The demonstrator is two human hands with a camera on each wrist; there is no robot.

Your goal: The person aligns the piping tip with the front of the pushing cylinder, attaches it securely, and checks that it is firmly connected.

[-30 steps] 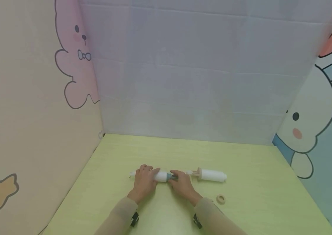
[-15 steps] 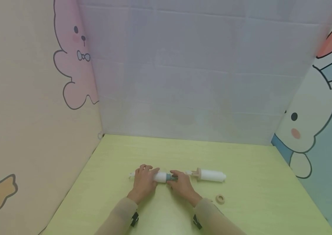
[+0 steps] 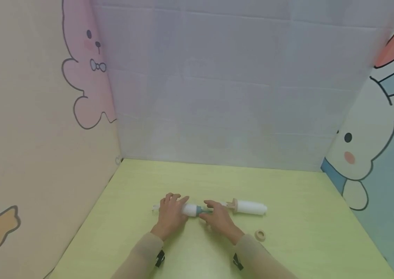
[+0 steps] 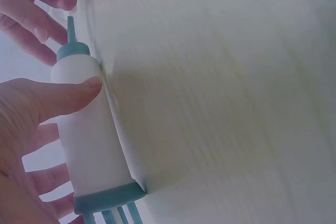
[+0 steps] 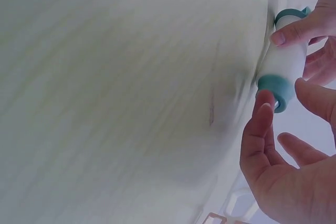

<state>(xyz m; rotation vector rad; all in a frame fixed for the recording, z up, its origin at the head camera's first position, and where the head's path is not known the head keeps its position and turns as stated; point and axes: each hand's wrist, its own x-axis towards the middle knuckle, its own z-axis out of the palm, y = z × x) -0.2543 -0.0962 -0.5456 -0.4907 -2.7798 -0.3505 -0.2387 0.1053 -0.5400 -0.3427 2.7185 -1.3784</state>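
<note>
A syringe with a white barrel and a teal nozzle cap (image 4: 73,50) lies lengthwise low over the yellow table. My left hand (image 3: 171,214) grips its barrel, thumb on the near side and fingers round the far side. Past the left hand, the plunger end shows a teal flange (image 4: 111,196) with ribs below it. At the nozzle end, my right hand (image 3: 220,219) has its thumb and fingers spread around the thin teal tip (image 4: 71,29). In the right wrist view, the right hand's fingertip (image 5: 265,100) overlaps the nozzle, so contact there is unclear.
A second syringe (image 3: 251,207), white with a beige flange, lies just right of my right hand. Nearer me is a small beige ring (image 3: 260,235). Curtain-like walls with cartoon animals enclose the yellow table (image 3: 305,217) on three sides.
My right hand has loosened from the nozzle and shifted slightly right, its fingers spreading so that more of the teal tip shows. The left hand keeps its grip in nearly the same place.
</note>
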